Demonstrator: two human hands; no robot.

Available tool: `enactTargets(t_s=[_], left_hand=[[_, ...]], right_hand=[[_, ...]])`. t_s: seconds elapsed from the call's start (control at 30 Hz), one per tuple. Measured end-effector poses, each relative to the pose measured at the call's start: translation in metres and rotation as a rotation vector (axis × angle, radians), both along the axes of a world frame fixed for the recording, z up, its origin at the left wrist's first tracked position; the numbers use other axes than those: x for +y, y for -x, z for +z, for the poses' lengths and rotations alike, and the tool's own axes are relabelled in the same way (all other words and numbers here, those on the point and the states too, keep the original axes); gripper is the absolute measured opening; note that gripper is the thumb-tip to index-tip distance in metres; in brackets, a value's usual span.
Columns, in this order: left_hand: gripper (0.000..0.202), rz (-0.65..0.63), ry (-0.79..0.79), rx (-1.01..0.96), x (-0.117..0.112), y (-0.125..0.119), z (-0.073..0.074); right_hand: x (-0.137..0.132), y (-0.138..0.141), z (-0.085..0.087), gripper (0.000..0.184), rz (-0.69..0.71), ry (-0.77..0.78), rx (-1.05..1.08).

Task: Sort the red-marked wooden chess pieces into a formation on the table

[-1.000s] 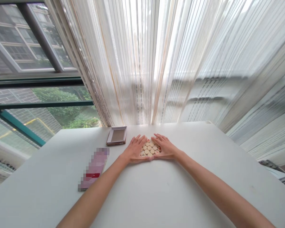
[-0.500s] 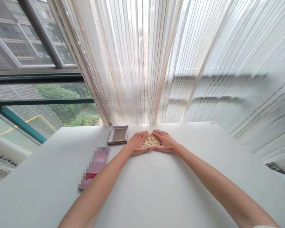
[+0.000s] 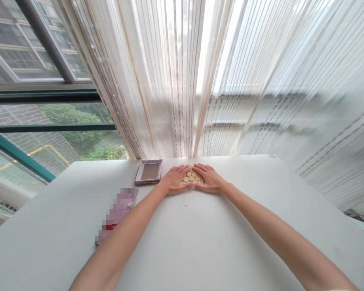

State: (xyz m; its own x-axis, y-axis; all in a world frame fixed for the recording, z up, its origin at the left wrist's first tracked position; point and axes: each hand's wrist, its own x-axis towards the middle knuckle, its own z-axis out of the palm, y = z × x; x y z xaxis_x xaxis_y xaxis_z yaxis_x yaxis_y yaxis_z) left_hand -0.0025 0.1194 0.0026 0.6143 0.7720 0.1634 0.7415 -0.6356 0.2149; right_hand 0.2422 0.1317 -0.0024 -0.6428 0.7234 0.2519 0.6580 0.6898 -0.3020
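Observation:
Several round, pale wooden Chinese chess pieces (image 3: 192,176) lie packed together on the white table (image 3: 182,242), a few showing red characters. My left hand (image 3: 175,180) curves around their left side, its fingers stretched out and its thumb along the near edge. Mirroring it, my right hand (image 3: 211,180) borders the right side, fingers stretched over the far edge. Both thumb tips meet or nearly meet in front of the pieces. The outermost pieces are partly hidden under my fingers.
A shallow open box (image 3: 151,171) sits left of my left hand near the far edge. Closer to me, a purple, partly pixelated flat item (image 3: 121,212) lies beside my left forearm. Striped sheer curtains (image 3: 182,101) hang behind the table, with a window at the left.
Both hands have shifted very slightly farther from me, still around the pieces. The whole view has drifted a little. The box and the purple item stay in place on the table.

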Motion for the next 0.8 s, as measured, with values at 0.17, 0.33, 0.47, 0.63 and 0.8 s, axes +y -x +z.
enactTargets(t_s=[0.17, 0.33, 0.47, 0.63, 0.8], left_hand=[[0.087, -0.016, -0.014, -0.002, -0.0037, 0.0004, 0.0015], [0.096, -0.023, 0.001, 0.027, -0.0039, 0.0021, 0.0004], [0.093, -0.021, 0.017, 0.015, -0.0018, 0.0036, -0.0004], [0.086, -0.035, 0.013, -0.015, 0.0000, 0.0039, 0.0002], [0.085, -0.035, 0.025, -0.017, -0.0001, 0.0042, 0.0015]], right_hand=[[0.0004, -0.0019, -0.0006, 0.086, 0.013, 0.005, -0.001], [0.0008, -0.0031, 0.0001, 0.089, 0.034, 0.016, -0.010], [0.0005, -0.0027, 0.0004, 0.091, 0.034, 0.017, -0.023], [0.0007, -0.0017, -0.0014, 0.087, 0.023, 0.005, -0.025], [0.0010, -0.0024, -0.0024, 0.086, 0.028, 0.014, -0.038]])
